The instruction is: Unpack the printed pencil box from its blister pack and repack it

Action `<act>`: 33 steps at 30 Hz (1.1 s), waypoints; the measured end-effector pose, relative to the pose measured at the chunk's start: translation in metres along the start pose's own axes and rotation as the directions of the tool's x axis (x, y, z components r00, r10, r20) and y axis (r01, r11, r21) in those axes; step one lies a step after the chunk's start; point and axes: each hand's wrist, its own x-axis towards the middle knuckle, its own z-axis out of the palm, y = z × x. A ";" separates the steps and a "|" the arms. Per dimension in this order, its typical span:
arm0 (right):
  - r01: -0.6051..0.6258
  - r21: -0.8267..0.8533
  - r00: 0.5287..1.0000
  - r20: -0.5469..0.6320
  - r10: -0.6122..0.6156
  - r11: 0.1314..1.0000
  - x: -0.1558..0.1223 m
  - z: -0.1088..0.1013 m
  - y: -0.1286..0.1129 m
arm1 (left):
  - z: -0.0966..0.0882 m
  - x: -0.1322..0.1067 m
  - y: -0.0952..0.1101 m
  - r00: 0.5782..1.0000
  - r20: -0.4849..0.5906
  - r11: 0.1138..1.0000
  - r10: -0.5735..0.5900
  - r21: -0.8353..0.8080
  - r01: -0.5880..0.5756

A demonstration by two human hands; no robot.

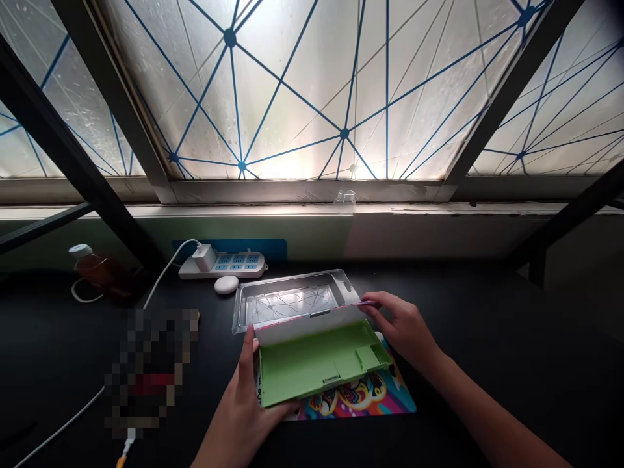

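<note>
A green pencil case (302, 366) is tilted over the desk in front of me, its lid (312, 324) raised along the far side. Inside, the green tray holds nothing that I can see, apart from a small moulded compartment at its right end. My left hand (244, 400) grips the case's left end, thumb underneath along the near edge. With thumb and fingers, my right hand (402, 322) pinches the lid's right corner. Beneath the case lies a colourful printed card (361, 398). Just behind the lid, a clear plastic blister tray (292, 299) rests on the desk.
On the black desk, a white power strip (234, 263) with a plugged-in charger (204, 257) stands near the wall, a white rounded case (226, 285) before it. A capped bottle (95, 266) and a pixelated object (151, 370) with cables are at left. A glass jar (346, 200) stands on the sill.
</note>
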 end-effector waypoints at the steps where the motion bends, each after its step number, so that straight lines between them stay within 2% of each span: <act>1: -0.058 0.049 0.998 0.000 0.058 0.997 -0.002 0.001 0.005 | 0.000 0.000 0.000 1.000 0.001 1.000 0.004 0.013 -0.004; 3: -0.119 0.124 0.993 0.030 0.116 0.985 -0.005 0.002 0.007 | -0.002 0.001 0.004 1.000 -0.004 0.999 0.007 0.035 -0.006; 4: -0.117 0.147 0.992 0.069 0.108 0.982 -0.007 0.002 0.006 | -0.004 0.001 0.006 1.000 -0.014 0.999 -0.007 0.041 0.007; 6: -0.062 0.171 0.983 0.184 0.030 0.983 -0.010 0.000 0.000 | -0.009 0.001 0.013 0.997 -0.055 0.997 -0.060 0.042 0.062; 8: 0.027 0.162 0.953 0.293 -0.075 0.986 -0.013 -0.003 -0.008 | -0.014 0.002 0.017 0.988 -0.106 0.993 -0.110 0.041 0.115; 10: 0.111 0.117 0.929 0.342 -0.145 0.987 -0.015 -0.003 -0.016 | -0.018 0.004 0.018 0.985 -0.133 0.991 -0.112 0.054 0.120; 13: 0.240 0.065 0.925 0.289 -0.248 0.969 -0.017 0.000 -0.023 | -0.022 0.008 0.013 0.994 -0.102 0.997 -0.037 0.059 0.044; 16: 0.323 0.106 0.924 0.179 -0.337 0.940 -0.018 0.001 -0.023 | -0.023 0.010 0.007 0.997 -0.069 0.999 0.039 0.030 -0.037; 18: 0.271 0.177 0.940 0.162 -0.299 0.946 -0.018 -0.002 -0.022 | -0.022 0.009 0.003 0.995 -0.025 0.995 0.097 0.015 -0.097; 20: 0.131 0.240 0.953 0.238 -0.189 0.962 -0.016 -0.008 -0.022 | -0.020 0.008 0.001 0.989 0.015 0.989 0.145 0.017 -0.145; 21: 0.047 0.257 0.943 0.307 -0.128 0.965 -0.016 -0.011 -0.022 | -0.018 0.007 0.000 0.988 0.028 0.987 0.155 0.032 -0.156; 23: -0.097 0.255 0.894 0.446 -0.028 0.962 -0.013 -0.016 -0.022 | -0.013 0.006 0.000 0.989 0.036 0.985 0.140 0.092 -0.143; 25: -0.171 0.219 0.845 0.534 0.029 0.961 -0.011 -0.018 -0.020 | -0.009 0.005 0.001 0.993 0.037 0.979 0.108 0.169 -0.113; 27: -0.164 0.152 0.828 0.559 0.052 0.975 -0.010 -0.016 -0.018 | -0.005 0.005 0.003 0.994 0.038 0.968 0.100 0.227 -0.106; 30: -0.062 0.052 0.850 0.527 0.026 0.997 -0.010 -0.010 -0.015 | -0.003 0.005 0.004 0.983 0.082 0.943 0.164 0.279 -0.181; 33: 0.034 0.020 0.867 0.497 -0.039 0.999 -0.011 -0.003 -0.025 | -0.003 0.006 0.005 0.976 0.087 0.931 0.199 0.293 -0.216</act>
